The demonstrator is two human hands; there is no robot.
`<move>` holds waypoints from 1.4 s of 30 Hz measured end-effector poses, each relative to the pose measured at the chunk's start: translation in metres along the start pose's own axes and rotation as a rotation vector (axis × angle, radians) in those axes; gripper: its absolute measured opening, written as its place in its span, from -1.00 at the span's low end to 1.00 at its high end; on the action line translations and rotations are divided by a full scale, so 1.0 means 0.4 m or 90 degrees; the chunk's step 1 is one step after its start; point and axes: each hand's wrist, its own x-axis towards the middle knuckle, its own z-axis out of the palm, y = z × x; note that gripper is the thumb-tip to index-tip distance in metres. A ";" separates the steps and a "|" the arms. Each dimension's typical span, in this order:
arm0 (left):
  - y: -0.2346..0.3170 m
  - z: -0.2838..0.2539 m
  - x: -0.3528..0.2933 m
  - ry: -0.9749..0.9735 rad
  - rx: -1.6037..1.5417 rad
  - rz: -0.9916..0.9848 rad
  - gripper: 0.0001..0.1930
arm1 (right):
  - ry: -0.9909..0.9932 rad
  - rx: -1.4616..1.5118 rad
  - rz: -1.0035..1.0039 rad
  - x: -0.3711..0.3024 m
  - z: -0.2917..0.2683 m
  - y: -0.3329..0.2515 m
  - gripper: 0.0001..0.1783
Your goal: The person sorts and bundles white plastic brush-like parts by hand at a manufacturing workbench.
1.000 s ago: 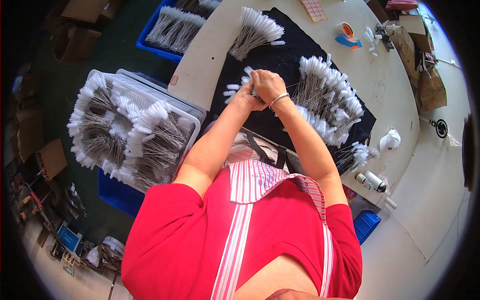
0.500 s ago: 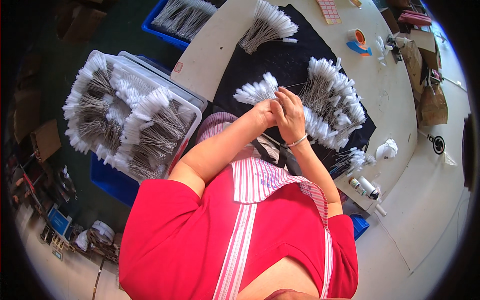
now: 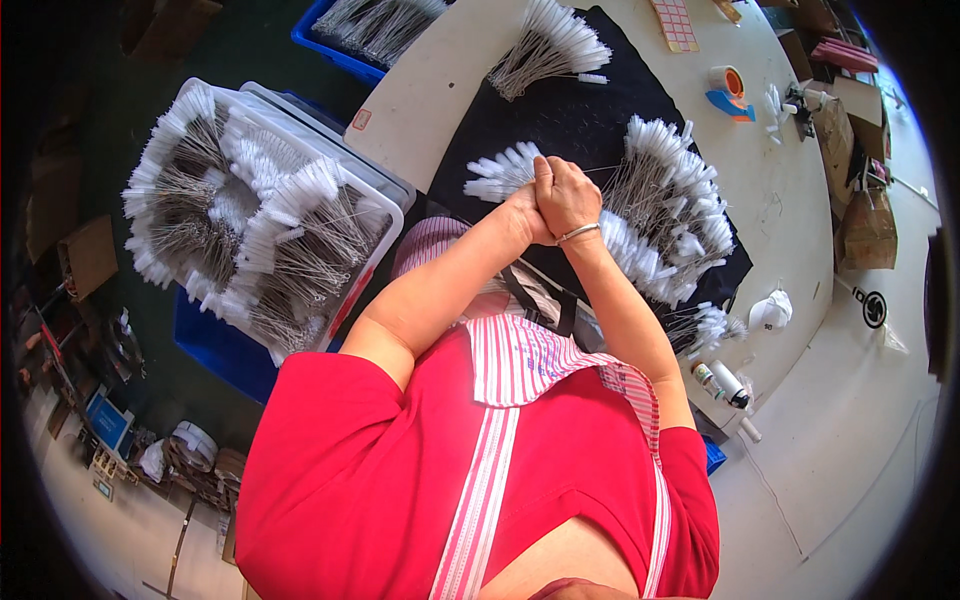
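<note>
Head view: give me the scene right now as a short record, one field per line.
Left hand: holding a bunch of white-tipped brushes
Right hand: against the left hand; grip unclear
Work surface: black cloth on pale table
Right side of cloth: larger brush pile
Far end of cloth: another brush bunch
Person's left: white tub heaped with brushes

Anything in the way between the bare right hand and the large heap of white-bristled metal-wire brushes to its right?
Nothing visible stands between the right hand and the heap; the heap's own thin grey wire stems reach close beside the hand, over black cloth.
</note>
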 end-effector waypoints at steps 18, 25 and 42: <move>-0.169 0.083 -0.244 0.023 0.541 0.113 -0.64 | 0.010 0.811 0.317 -0.102 -0.178 0.230 -0.62; -0.169 0.142 -0.202 -0.080 0.813 0.278 -0.61 | -0.004 0.952 0.120 -0.120 -0.179 0.180 -0.63; -0.174 0.132 -0.140 -0.184 0.988 0.397 -0.66 | 0.661 0.489 -0.081 -0.194 -0.404 0.227 -0.86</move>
